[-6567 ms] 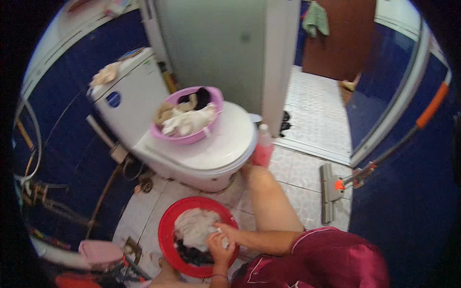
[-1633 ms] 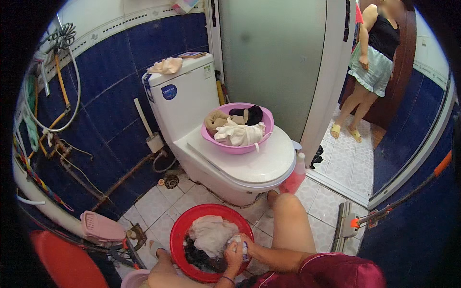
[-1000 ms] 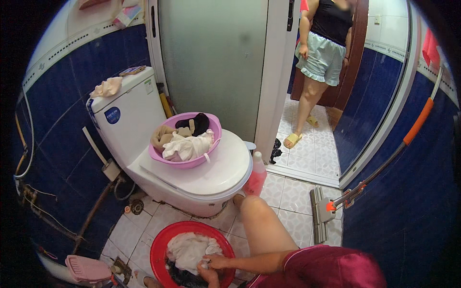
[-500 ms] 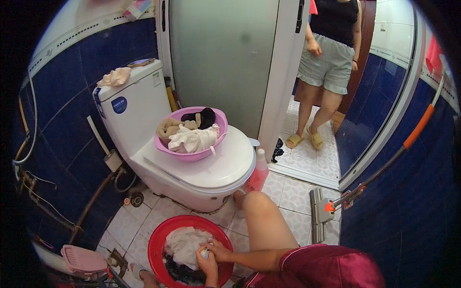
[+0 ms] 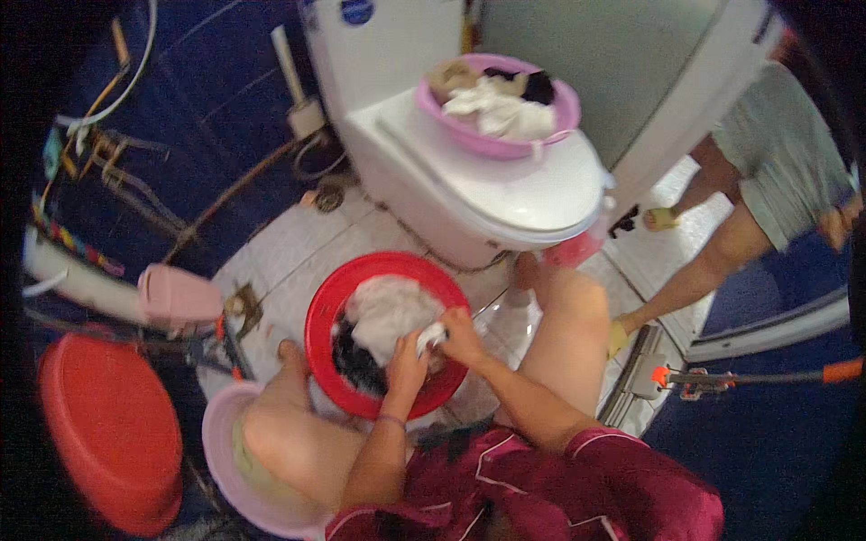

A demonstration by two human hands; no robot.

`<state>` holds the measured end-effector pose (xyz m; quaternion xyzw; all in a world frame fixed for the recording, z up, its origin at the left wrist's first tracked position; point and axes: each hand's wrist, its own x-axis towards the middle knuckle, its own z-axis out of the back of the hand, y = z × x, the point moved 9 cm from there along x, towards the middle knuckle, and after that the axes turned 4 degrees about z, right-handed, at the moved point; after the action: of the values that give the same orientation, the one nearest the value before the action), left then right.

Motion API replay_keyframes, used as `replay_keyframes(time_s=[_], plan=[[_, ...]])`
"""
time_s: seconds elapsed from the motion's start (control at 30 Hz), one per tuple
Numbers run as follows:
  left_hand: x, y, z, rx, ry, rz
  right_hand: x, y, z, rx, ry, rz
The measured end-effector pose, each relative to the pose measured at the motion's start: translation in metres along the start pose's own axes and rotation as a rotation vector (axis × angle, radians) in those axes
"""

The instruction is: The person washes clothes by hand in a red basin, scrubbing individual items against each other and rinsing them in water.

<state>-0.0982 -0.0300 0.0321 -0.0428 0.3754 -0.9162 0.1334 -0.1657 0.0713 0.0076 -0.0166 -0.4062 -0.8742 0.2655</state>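
My left hand [image 5: 408, 365] and my right hand [image 5: 462, 337] are close together over the right side of a red basin [image 5: 322, 302] on the floor. Both have their fingers closed on a bunched part of a white cloth [image 5: 392, 311]. The rest of that cloth lies heaped in the basin. Below and left of it is a dark, wet-looking cloth [image 5: 354, 361]. Motion blur hides the exact finger positions and the kind of garment.
A pink basin of clothes [image 5: 564, 113] rests on the closed toilet lid [image 5: 487, 194]. A pink bottle [image 5: 577, 248] stands beside the toilet. Another person's legs [image 5: 704, 261] are at the doorway, near a mop [image 5: 645, 374]. Left are a lilac basin [image 5: 221, 442] and an upright red tub [image 5: 113, 433].
My view has tilted down and turned, showing my lap and the left-hand tubs. The other person has stepped closer at the right. My hands still grip the white cloth over the basin.
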Motion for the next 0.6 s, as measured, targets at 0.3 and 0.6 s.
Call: replay_keyframes(time_s=[0.3,0.6], plan=[[-0.018,0.115,-0.067,0.033,0.107,0.375,-0.029,-0.027,-0.05,0.424,0.324,-0.456],[-0.033,0.139,-0.129,0.45,0.441,0.042,-0.044,-0.003,-0.072,0.448,0.546,-0.393]])
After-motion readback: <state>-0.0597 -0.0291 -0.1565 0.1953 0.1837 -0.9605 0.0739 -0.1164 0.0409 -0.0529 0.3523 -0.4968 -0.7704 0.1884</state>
